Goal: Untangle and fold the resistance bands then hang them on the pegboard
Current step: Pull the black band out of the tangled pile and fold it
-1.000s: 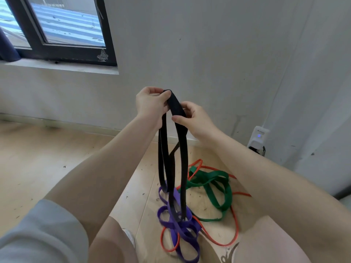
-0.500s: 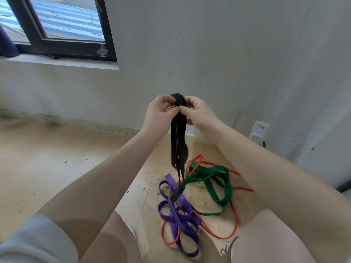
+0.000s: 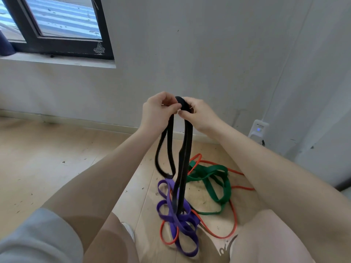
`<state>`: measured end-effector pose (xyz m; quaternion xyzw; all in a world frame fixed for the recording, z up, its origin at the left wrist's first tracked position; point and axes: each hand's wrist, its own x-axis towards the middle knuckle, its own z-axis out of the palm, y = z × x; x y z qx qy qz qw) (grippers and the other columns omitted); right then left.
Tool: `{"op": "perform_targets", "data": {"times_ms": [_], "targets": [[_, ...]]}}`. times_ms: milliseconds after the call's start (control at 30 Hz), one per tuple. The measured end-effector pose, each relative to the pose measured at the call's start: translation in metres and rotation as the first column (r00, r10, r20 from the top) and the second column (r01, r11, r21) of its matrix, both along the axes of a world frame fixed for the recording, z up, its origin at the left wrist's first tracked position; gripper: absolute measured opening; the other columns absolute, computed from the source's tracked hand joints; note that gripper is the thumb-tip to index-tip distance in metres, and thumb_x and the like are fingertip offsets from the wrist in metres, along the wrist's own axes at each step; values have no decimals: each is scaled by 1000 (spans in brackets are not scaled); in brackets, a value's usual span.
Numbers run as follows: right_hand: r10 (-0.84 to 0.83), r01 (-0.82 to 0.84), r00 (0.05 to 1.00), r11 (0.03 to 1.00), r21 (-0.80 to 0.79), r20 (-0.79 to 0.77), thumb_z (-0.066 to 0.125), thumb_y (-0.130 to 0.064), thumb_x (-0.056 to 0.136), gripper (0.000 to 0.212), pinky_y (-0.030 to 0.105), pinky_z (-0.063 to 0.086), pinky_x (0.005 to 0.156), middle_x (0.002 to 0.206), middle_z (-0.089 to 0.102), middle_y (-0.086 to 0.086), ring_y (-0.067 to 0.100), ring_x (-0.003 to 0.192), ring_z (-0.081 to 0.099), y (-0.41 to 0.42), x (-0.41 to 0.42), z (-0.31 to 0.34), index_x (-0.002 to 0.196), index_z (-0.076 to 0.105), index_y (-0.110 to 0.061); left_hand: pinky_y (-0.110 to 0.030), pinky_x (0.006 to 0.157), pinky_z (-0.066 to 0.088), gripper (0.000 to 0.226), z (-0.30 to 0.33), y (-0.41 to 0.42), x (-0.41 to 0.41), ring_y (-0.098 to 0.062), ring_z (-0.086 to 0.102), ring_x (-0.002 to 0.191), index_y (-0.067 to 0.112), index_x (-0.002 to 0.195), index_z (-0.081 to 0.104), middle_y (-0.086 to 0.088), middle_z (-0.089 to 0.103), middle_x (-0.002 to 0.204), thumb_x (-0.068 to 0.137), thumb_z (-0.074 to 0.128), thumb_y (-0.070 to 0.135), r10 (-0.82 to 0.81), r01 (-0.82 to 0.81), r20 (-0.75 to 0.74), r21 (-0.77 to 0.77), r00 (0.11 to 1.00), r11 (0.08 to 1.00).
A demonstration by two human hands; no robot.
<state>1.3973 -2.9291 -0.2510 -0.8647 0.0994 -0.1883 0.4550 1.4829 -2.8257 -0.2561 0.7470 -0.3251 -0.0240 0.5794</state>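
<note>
Two pale grey walls (image 3: 218, 50) meeting in a corner at far right, scuffed and marked in places. Below, a light wooden floor (image 3: 47, 158) of long planks, littered with small dark specks and chips, edged by a pale skirting board (image 3: 76, 121) along the wall. Upper left, a dark-framed window (image 3: 62, 25) over a grey sill (image 3: 57, 61), striped roofing visible through the glass. Low on the wall at right, a white plug-in device (image 3: 258, 130) with a small blue light.

Raised in front of the wall, both hands close together at the top fold of the black band (image 3: 182, 149). Left hand (image 3: 157, 111) with fingers curled, pinching the band at its top; right hand (image 3: 199, 114) likewise curled round the fold, thumb and fingertips pressed against the black strap. Hanging down from that grip in several long loops, one shorter loop swinging to the left and slightly blurred, the longest strands reaching down into the pile on the floor.

On the floor between the knees, three more bands in a loose tangle: the green band (image 3: 214, 179) sprawled to the right, the purple band (image 3: 176, 219) bunched in overlapping loops directly under the black one, and the thin orange band (image 3: 233, 223) curving around and beneath both.

Lower left, a grey sleeve (image 3: 38, 240) at the edge of view.
</note>
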Motion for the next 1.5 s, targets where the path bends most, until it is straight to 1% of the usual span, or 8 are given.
{"op": "perform_targets", "data": {"times_ms": [100, 200, 300, 500, 700, 900, 1167, 1500], "targets": [[7, -9, 998, 999, -38, -58, 51, -9, 93, 32, 31, 44, 92, 113, 63, 10, 16, 99, 57, -9, -2, 3, 124, 55, -10, -20, 70, 42, 16, 7, 3, 7, -9, 51, 76, 17, 90, 60, 5, 58, 82, 80, 71, 21, -35, 10, 205, 121, 978, 993], [27, -23, 998, 998, 59, -60, 53, -8, 92, 46, 29, 44, 99, 113, 59, 3, 12, 106, 56, -12, -6, 4, 135, 40, -14, -21, 90, 39, 35, 17, 3, 16, -6, 52, 105, 19, 119, 56, 3, 60, 115, 85, 65, 21, -232, 161, 248, 276, 940, 948], [36, -34, 999, 989, 140, -11, 54, -6, 91, 35, 26, 47, 88, 92, 60, -5, 6, 88, 58, -14, -13, 5, 123, 42, -12, -23, 91, 47, 29, 20, 4, 17, -7, 64, 99, 21, 114, 57, 2, 67, 107, 87, 61, 11, -396, 372, 49, 252, 917, 893], [48, -59, 995, 990, -128, -83, 58, -13, 90, 23, 21, 47, 80, 90, 64, -9, 1, 81, 59, -17, -20, 4, 111, 53, -21, -25, 92, 47, 21, 10, 8, 17, -7, 63, 93, 20, 107, 61, 6, 67, 96, 87, 62, 15, -420, 351, 121, 374, 899, 859], [-5, 3, 997, 1000, -25, -77, 62, -10, 86, 34, 40, 51, 91, 93, 64, 2, 18, 94, 64, -23, -30, -12, 111, 43, -22, -24, 86, 50, 20, 4, 5, 4, -13, 64, 90, 16, 109, 62, 2, 67, 95, 90, 58, 15, -352, 290, 190, 289, 916, 912], [-9, 8, 999, 1000, 28, 33, 50, -13, 95, 17, 32, 52, 86, 99, 58, -2, 14, 92, 59, -19, -31, -7, 110, 49, -20, -31, 89, 51, 19, -10, 8, -6, -12, 60, 85, 19, 112, 54, 1, 62, 95, 95, 47, 12, -293, 293, -20, 42, 956, 955], [-5, -20, 989, 987, 160, 151, 54, -5, 92, 22, 13, 48, 66, 90, 60, -3, -7, 70, 57, 4, -26, 6, 113, 55, -9, -33, 93, 50, 26, -31, 23, -19, -12, 64, 103, 18, 117, 53, 0, 66, 108, 94, 49, 8, -421, 421, -136, -31, 897, 907], [-42, -19, 980, 954, 299, 196, 56, -6, 90, 20, 25, 51, 87, 98, 65, 0, 14, 97, 62, 15, -21, 0, 101, 60, -23, -35, 89, 53, 25, -28, 25, -29, -19, 67, 99, 24, 105, 60, 0, 70, 103, 90, 55, 4, -408, 327, -347, -270, 844, 906]]}}
